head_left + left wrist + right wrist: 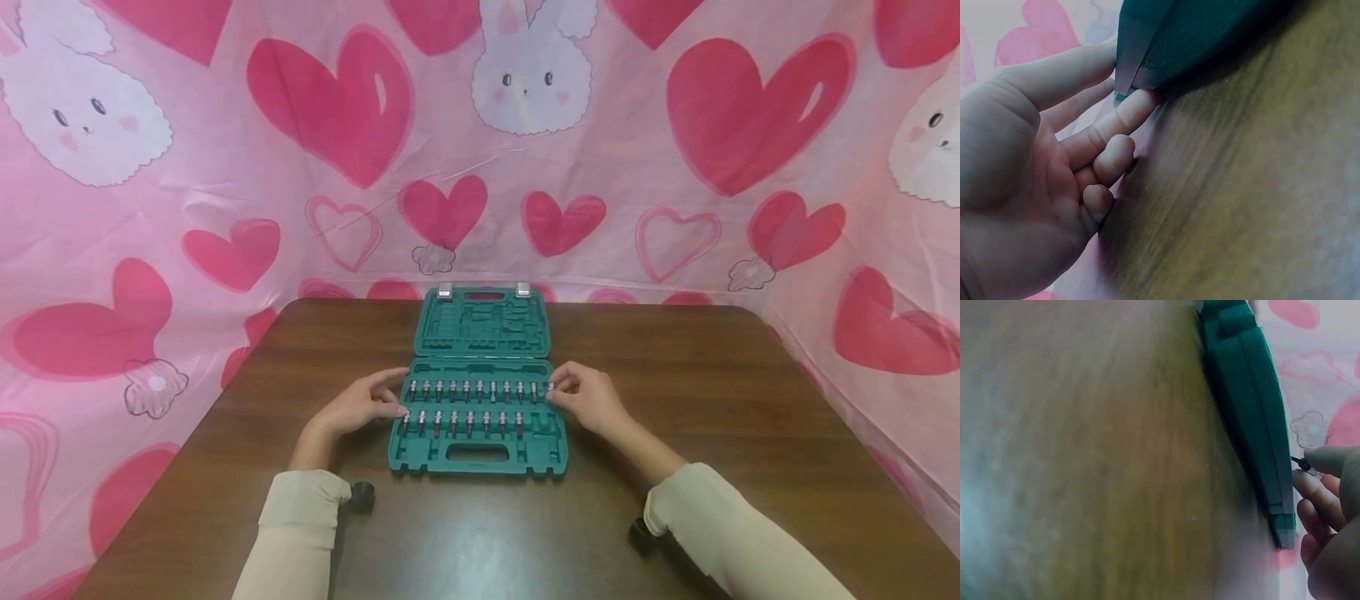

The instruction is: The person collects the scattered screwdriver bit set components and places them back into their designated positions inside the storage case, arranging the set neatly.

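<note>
An open green tool case (480, 479) lies on the table, its lid (427, 333) tipped back behind it. Two rows of bit sockets (453, 421) stand upright in its moulded slots. At the right end of the back row, my right hand (592, 402) pinches a bit socket (1305, 465) between thumb and fingers; its dark tip points at the case in the right wrist view. My left hand (356, 407) rests along the case's left edge, index finger at the back corner and thumb beside the front row. In the left wrist view its other fingers are loosely bent against the case's side (1147, 56).
The brown wooden table (480, 542) reaches out on both sides of the case. Pink cloth (525, 167) with hearts and rabbits hangs behind and at both sides. Two metal latches (446, 290) top the lid. Both wrists carry black camera mounts (363, 497).
</note>
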The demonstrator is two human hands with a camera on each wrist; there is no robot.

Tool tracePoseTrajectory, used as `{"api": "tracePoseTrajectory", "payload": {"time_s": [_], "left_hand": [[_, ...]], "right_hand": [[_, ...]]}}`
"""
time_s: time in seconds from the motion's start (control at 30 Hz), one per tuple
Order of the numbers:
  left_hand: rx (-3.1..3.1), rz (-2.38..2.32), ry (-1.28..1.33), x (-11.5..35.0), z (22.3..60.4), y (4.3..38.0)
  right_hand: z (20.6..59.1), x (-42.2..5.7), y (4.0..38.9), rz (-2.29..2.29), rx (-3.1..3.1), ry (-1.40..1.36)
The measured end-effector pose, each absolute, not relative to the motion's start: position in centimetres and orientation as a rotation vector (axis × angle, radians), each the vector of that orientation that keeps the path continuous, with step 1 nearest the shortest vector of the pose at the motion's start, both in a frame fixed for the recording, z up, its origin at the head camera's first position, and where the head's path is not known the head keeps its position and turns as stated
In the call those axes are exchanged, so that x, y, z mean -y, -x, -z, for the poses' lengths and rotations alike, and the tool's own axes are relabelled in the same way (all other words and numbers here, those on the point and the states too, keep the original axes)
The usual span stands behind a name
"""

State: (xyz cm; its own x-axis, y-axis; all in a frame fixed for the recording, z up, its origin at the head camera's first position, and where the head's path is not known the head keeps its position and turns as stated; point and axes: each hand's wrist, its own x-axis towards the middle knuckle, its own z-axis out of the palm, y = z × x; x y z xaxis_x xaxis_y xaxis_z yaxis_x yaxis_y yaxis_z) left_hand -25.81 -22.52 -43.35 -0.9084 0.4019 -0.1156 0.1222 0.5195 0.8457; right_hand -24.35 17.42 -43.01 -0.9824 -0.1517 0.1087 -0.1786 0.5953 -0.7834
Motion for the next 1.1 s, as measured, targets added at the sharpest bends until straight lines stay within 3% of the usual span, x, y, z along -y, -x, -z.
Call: {"api": "tracePoseTrajectory", "payload": {"time_s": [1.1], "left_hand": [[-2.482,-1.321,-0.45,22.5,43.2,25.7]], "right_hand": [[43.5,-15.3,23.1,-1.24,2.844,-0.345]]}}
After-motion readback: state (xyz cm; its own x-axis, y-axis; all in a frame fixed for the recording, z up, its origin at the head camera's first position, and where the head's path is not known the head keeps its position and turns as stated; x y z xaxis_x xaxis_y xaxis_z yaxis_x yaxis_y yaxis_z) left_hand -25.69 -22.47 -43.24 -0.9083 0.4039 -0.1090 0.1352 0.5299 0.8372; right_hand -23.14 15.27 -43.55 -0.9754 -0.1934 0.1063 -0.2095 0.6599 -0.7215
